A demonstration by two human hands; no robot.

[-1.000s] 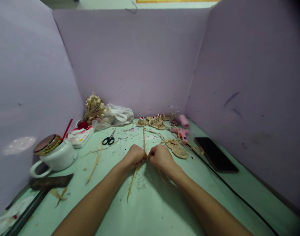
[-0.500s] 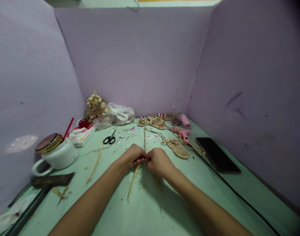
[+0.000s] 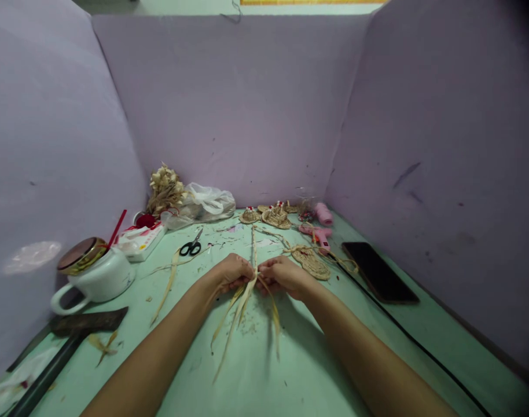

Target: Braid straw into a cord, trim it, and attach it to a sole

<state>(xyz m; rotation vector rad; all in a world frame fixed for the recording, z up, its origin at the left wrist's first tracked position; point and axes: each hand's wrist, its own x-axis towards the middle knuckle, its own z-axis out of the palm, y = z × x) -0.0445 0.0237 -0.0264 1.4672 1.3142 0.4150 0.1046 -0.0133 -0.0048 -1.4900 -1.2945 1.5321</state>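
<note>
My left hand (image 3: 235, 272) and right hand (image 3: 284, 274) pinch the straw cord (image 3: 254, 249) close together where its loose strands (image 3: 246, 296) fan out, above the middle of the green tabletop (image 3: 247, 388). I judge that light, even tension suits it best, with the junction pinched snugly and the strands untwisted, since hard tugging could split dry fibre.

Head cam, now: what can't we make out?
All head view:
Where the pale strands cross: hidden by left hand and right hand.
Inside white mug: mostly covered by round gold-rimmed object.
Hammer handle end: cut off by bottom edge.
Black cable near end: same edge.
Beads: too small to count.
</note>
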